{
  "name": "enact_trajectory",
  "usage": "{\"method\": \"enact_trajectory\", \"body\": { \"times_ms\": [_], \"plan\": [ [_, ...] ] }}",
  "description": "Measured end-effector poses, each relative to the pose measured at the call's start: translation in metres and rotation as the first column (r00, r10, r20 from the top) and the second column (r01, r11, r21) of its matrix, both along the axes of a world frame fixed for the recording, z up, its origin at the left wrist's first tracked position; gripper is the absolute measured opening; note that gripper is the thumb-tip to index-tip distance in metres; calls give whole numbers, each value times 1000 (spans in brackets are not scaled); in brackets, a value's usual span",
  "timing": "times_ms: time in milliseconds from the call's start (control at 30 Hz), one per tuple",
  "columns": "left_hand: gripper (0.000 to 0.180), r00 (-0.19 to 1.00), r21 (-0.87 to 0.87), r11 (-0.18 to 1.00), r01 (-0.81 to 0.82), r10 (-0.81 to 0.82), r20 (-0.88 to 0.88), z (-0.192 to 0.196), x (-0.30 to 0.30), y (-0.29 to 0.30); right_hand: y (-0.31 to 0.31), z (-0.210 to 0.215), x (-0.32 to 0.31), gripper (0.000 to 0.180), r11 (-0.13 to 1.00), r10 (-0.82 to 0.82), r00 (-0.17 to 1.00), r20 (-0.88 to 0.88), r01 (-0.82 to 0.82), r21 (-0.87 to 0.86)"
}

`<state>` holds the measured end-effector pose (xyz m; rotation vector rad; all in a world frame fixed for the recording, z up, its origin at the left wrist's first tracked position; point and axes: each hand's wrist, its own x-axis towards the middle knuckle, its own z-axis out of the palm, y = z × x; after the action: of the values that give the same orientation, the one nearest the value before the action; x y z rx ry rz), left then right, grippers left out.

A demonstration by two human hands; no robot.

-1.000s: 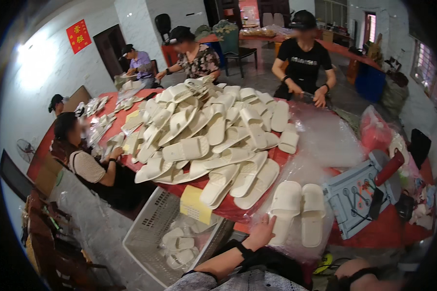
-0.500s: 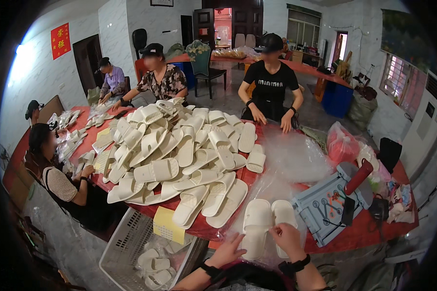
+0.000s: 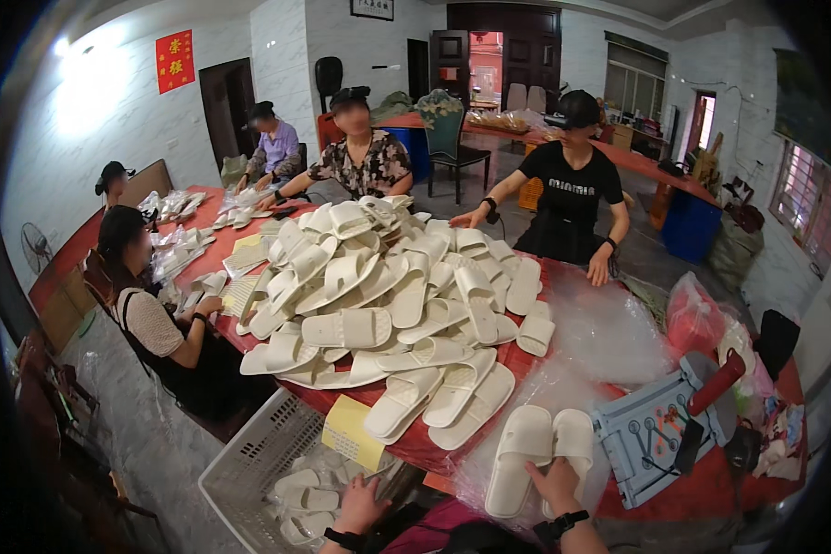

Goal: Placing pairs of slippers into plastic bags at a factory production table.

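1. White foam slippers (image 3: 540, 454), a pair lying side by side on clear plastic (image 3: 609, 323), sit at the near table (image 3: 711, 485) edge; right hand (image 3: 556, 482) fingers press the heel end of the pair.
2. Left hand (image 3: 358, 506) hangs over the basket (image 3: 249, 457), fingers loosely spread, gripping nothing I can see.
3. Risk, as I judge it: the pair lies at the edge and could slide off on slick plastic.
4. Slipper heap (image 3: 388, 295) beyond may spill forward if nudged.

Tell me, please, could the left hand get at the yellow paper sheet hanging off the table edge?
Probably yes: the left hand sits just below the yellow paper sheet, with nothing visible between them.
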<state>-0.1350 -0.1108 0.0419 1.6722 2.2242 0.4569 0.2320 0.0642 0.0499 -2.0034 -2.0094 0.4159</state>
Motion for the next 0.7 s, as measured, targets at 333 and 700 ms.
{"method": "enact_trajectory", "body": {
  "times_ms": [333,700],
  "plan": [
    [72,986,-504,849,-156,164,-29,-78,-34,-32,4,-11,-2,81,998,-8,999,44,5,55],
    [52,994,-560,823,-93,111,-2,-122,-28,-40,1,-6,-4,73,998,-16,1000,-14,17,69]
  ]
}}
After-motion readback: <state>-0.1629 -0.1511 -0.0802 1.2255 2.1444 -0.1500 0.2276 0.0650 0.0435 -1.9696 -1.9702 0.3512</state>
